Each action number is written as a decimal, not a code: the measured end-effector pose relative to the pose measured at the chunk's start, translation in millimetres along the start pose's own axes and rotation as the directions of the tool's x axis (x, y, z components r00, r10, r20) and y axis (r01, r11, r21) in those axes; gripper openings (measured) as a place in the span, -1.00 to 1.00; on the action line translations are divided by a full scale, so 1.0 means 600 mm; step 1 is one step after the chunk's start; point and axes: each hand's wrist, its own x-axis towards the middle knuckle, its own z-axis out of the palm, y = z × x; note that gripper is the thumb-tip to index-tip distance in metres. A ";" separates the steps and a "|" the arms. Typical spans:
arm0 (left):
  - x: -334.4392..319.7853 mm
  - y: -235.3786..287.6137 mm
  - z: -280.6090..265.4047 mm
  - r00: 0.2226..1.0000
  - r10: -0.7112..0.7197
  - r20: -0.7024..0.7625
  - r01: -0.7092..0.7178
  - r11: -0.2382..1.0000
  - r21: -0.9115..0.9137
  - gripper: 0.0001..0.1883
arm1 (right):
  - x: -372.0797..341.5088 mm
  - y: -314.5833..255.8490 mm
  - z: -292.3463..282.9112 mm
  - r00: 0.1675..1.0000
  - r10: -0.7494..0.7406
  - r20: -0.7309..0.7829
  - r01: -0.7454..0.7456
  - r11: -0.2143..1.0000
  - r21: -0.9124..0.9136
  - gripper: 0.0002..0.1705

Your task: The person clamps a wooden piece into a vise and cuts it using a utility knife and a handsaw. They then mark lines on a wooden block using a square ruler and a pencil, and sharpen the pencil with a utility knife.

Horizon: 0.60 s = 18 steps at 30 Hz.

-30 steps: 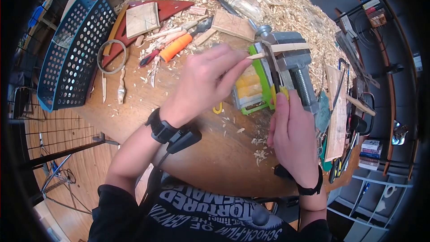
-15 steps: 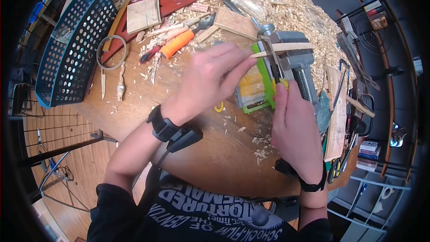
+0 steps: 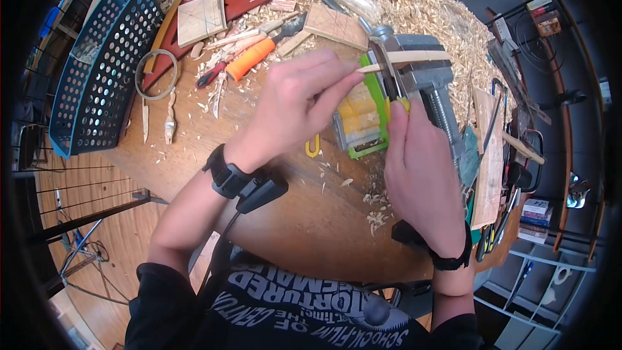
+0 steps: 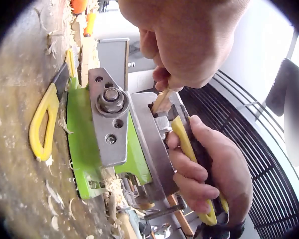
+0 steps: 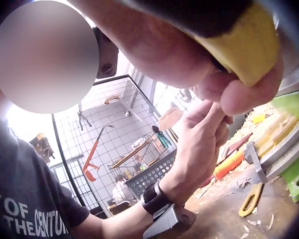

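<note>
In the head view a pale wooden strip (image 3: 420,56) lies across the grey metal vise (image 3: 424,79), its narrow end toward the left. My left hand (image 3: 295,100) pinches that narrow end between thumb and fingers. My right hand (image 3: 424,172) grips the yellow-and-black handle (image 4: 188,142) of a flat metal file (image 3: 387,61). The file's blade crosses over the strip close to my left fingertips. Beside the vise stands a bright green frame (image 4: 84,134), with yellow pieces (image 3: 358,115) showing next to it in the head view.
Wood shavings (image 3: 447,19) heap behind the vise. A blue perforated basket (image 3: 107,71), a tape ring (image 3: 156,75), an orange-handled tool (image 3: 251,59) and square wood pieces (image 3: 201,19) lie to the left. A yellow loop handle (image 4: 45,124) sits near the green frame. Planks (image 3: 486,175) line the right edge.
My right hand has slid forward with the file, away from my body, along a line across the strip. My left hand keeps its pinch on the strip's end.
</note>
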 end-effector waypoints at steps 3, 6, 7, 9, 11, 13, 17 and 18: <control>0.001 0.003 0.002 1.000 0.007 -0.002 -0.007 1.000 0.004 -0.90 | 0.002 0.007 0.006 1.000 -0.009 -0.014 0.009 0.999 0.033 -0.69; 0.001 0.009 0.005 1.000 0.013 -0.023 -0.013 1.000 0.021 -0.90 | -0.003 0.010 0.016 0.998 -0.005 -0.063 0.005 1.000 0.009 -0.69; 0.001 0.010 0.004 1.000 -0.003 -0.028 0.004 0.999 0.040 -0.90 | -0.005 0.011 0.016 0.998 -0.004 -0.064 0.005 1.000 0.011 -0.69; 0.001 0.011 0.007 0.998 0.017 -0.053 -0.015 0.999 0.046 -0.91 | -0.009 0.014 0.013 0.998 -0.036 -0.049 0.035 0.999 -0.018 -0.70; 0.002 0.010 0.008 0.996 0.039 -0.077 -0.035 0.998 0.052 -0.91 | -0.011 0.014 0.012 0.998 -0.035 -0.046 0.034 0.999 -0.027 -0.71; 0.000 0.011 0.005 0.999 0.008 -0.043 -0.006 0.999 0.047 -0.89 | -0.016 0.014 0.011 0.999 -0.034 -0.043 0.032 0.999 -0.036 -0.72; -0.002 0.011 0.004 0.999 -0.005 -0.035 0.006 0.999 0.053 -0.89 | -0.027 0.012 0.010 1.000 0.011 -0.020 -0.011 1.000 -0.020 -0.72; -0.001 0.012 0.004 0.999 -0.004 -0.032 0.006 0.999 0.054 -0.89 | -0.029 0.013 0.009 0.999 0.032 -0.012 -0.032 0.999 -0.025 -0.72</control>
